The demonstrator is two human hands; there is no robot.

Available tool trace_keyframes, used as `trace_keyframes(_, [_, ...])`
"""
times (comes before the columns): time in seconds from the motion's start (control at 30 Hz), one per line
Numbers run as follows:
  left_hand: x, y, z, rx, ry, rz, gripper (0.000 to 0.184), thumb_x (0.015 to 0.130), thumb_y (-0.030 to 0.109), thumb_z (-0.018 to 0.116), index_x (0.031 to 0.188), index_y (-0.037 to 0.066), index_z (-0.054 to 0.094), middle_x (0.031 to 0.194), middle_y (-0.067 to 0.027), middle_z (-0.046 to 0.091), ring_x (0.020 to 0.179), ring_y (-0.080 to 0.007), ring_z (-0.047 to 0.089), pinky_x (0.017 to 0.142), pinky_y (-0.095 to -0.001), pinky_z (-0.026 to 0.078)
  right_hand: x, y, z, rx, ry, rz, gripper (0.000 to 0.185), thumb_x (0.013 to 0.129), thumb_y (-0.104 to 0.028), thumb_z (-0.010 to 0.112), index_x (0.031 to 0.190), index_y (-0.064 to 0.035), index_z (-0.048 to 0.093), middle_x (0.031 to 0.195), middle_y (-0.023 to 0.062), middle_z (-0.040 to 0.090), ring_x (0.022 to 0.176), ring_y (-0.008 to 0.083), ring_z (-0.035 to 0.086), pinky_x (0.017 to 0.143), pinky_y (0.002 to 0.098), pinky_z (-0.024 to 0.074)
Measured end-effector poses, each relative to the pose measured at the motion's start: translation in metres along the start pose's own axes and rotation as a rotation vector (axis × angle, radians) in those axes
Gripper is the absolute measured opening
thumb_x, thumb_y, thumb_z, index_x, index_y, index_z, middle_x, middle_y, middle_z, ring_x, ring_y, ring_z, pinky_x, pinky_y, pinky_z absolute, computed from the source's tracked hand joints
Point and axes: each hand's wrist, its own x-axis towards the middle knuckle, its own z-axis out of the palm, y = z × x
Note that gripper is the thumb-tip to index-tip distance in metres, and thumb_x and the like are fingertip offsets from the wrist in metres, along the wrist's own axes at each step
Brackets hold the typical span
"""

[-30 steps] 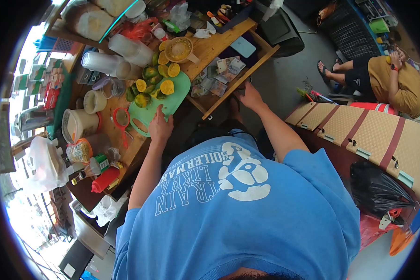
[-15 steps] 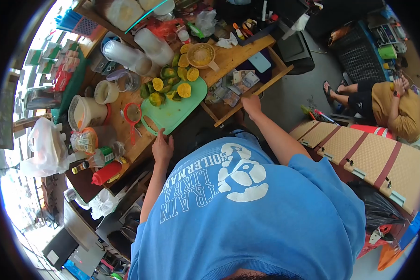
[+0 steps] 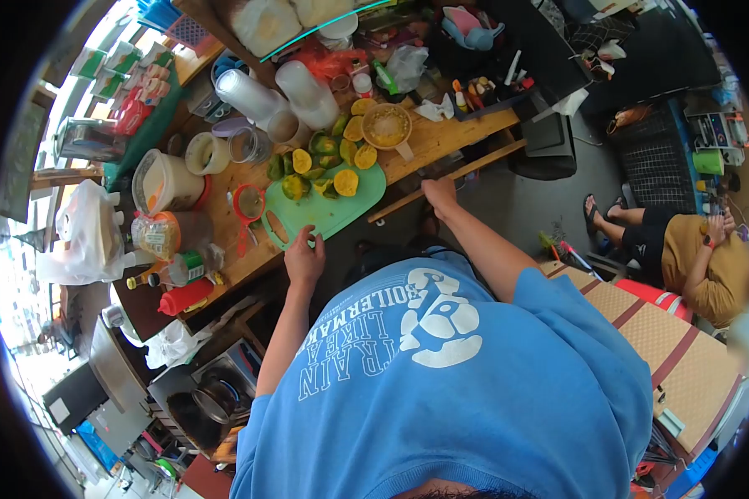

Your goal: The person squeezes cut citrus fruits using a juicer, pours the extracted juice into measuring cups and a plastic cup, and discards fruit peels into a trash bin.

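My right hand (image 3: 441, 196) is closed on the front edge of a wooden drawer (image 3: 404, 205), which is mostly inside the table, its contents hidden. My left hand (image 3: 305, 259) is off the near edge of a green cutting board (image 3: 349, 206), fingers loosely bent and apart, holding nothing. On the board and just behind it lie several squeezed green-skinned citrus halves (image 3: 295, 186) with orange flesh. A citrus juicer (image 3: 387, 126) with a handle stands beyond them. Left of the board is a small red-rimmed strainer (image 3: 248, 202).
Stacked plastic cups (image 3: 248, 96), a white tub (image 3: 165, 180), a jar (image 3: 171, 234) and a red bottle (image 3: 190, 299) crowd the wooden table (image 3: 448, 141). A pan (image 3: 216, 401) sits lower left. Another person (image 3: 692, 262) is at the right, near a tan padded bench (image 3: 632, 312).
The drawer has slid in under the tabletop with my right hand on its front, hiding the banknotes and phone inside. My left hand has lifted off the board's edge. The view has shifted.
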Motion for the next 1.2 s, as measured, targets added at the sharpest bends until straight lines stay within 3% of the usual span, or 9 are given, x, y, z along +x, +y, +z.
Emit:
trace_keyframes(0.07, [0.013, 0.009, 0.004, -0.040, 0.028, 0.022, 0.025, 0.088, 0.021, 0.070, 0.110, 0.010, 0.065, 0.087, -0.0128, 0.072, 0.079, -0.0361, 0.069, 0.068, -0.0448, 0.054, 0.012, -0.006, -0.003, -0.052, -0.025, -0.053, 0.035, 0.072, -0.013, 0.066, 0.087, 0.0180, 0.059, 0.088, 0.0282, 0.067, 0.085, 0.0412, 0.067, 0.075, 0.0479, 0.0486])
trace_keyframes(0.17, [0.036, 0.036, 0.001, -0.009, 0.059, 0.034, 0.027, 0.087, 0.023, 0.070, 0.111, 0.010, 0.065, 0.088, -0.0141, 0.072, 0.081, -0.0367, 0.070, 0.070, -0.0459, 0.055, 0.027, -0.009, -0.011, -0.093, -0.216, -0.087, 0.023, 0.073, -0.010, 0.066, 0.085, 0.0089, 0.059, 0.079, 0.0135, 0.061, 0.067, 0.0224, 0.059, 0.058, 0.0365, 0.0464])
trace_keyframes(0.3, [0.070, 0.050, 0.004, 0.071, 0.130, -0.044, 0.029, 0.087, 0.026, 0.070, 0.111, 0.010, 0.065, 0.089, -0.0148, 0.072, 0.084, -0.0377, 0.069, 0.073, -0.0482, 0.054, 0.044, -0.008, -0.047, -0.099, -0.422, -0.133, 0.036, 0.080, -0.014, 0.067, 0.111, 0.0028, 0.061, 0.103, 0.0081, 0.066, 0.087, 0.0174, 0.063, 0.069, 0.0328, 0.0533])
trace_keyframes(0.47, [0.097, 0.044, -0.004, 0.227, 0.174, -0.532, 0.044, 0.085, 0.035, 0.072, 0.120, 0.011, 0.061, 0.102, -0.0185, 0.072, 0.096, -0.0403, 0.068, 0.082, -0.0498, 0.054, 0.040, 0.007, -0.094, -0.144, -0.542, -0.212, 0.050, 0.087, -0.018, 0.063, 0.136, -0.0069, 0.059, 0.118, 0.0049, 0.069, 0.096, 0.0141, 0.066, 0.076, 0.0318, 0.0536])
trace_keyframes(0.7, [0.111, 0.008, 0.005, 0.247, 0.105, -0.351, 0.071, 0.081, 0.039, 0.076, 0.141, 0.012, 0.048, 0.112, -0.0187, 0.070, 0.104, -0.0395, 0.067, 0.088, -0.0486, 0.053, 0.059, 0.073, -0.147, -0.287, -0.511, -0.030, 0.045, 0.088, -0.022, 0.063, 0.130, -0.0054, 0.063, 0.116, 0.0072, 0.070, 0.095, 0.0148, 0.067, 0.077, 0.0321, 0.0541])
trace_keyframes(0.9, [0.123, -0.018, 0.011, 0.138, 0.021, -0.423, 0.058, 0.084, 0.034, 0.074, 0.131, 0.006, 0.056, 0.109, -0.0181, 0.070, 0.093, -0.0350, 0.070, 0.080, -0.0452, 0.056, 0.093, 0.128, -0.196, -0.757, -0.548, -0.350, 0.042, 0.083, -0.023, 0.066, 0.119, -0.0009, 0.070, 0.112, 0.0190, 0.072, 0.103, 0.0280, 0.069, 0.089, 0.0370, 0.0537])
trace_keyframes(0.97, [0.116, -0.029, 0.013, -0.529, -0.030, -0.748, 0.042, 0.087, 0.030, 0.071, 0.118, 0.004, 0.061, 0.102, -0.0135, 0.069, 0.079, -0.0256, 0.069, 0.067, -0.0391, 0.055, 0.109, 0.140, -0.207, -0.828, -0.569, -0.347, 0.043, 0.081, -0.026, 0.066, 0.116, -0.0010, 0.071, 0.115, 0.0213, 0.071, 0.109, 0.0337, 0.068, 0.094, 0.0394, 0.0521])
trace_keyframes(1.07, [0.097, -0.038, 0.016, -1.170, 0.091, -0.861, 0.032, 0.090, 0.026, 0.067, 0.112, 0.005, 0.060, 0.094, -0.0090, 0.066, 0.068, -0.0186, 0.063, 0.058, -0.0334, 0.051, 0.100, 0.109, -0.220, -0.889, -0.536, -0.274, 0.045, 0.080, -0.030, 0.065, 0.115, -0.0023, 0.072, 0.115, 0.0208, 0.071, 0.110, 0.0349, 0.067, 0.095, 0.0399, 0.0515])
trace_keyframes(1.2, [0.088, -0.037, 0.015, -1.332, 0.106, -0.853, 0.027, 0.091, 0.023, 0.064, 0.111, 0.007, 0.059, 0.092, -0.0082, 0.065, 0.067, -0.0209, 0.061, 0.059, -0.0338, 0.050, 0.106, 0.085, -0.224, -0.938, -0.576, -0.210, 0.047, 0.080, -0.033, 0.064, 0.116, -0.0039, 0.072, 0.115, 0.0199, 0.071, 0.111, 0.0349, 0.066, 0.097, 0.0397, 0.0510])
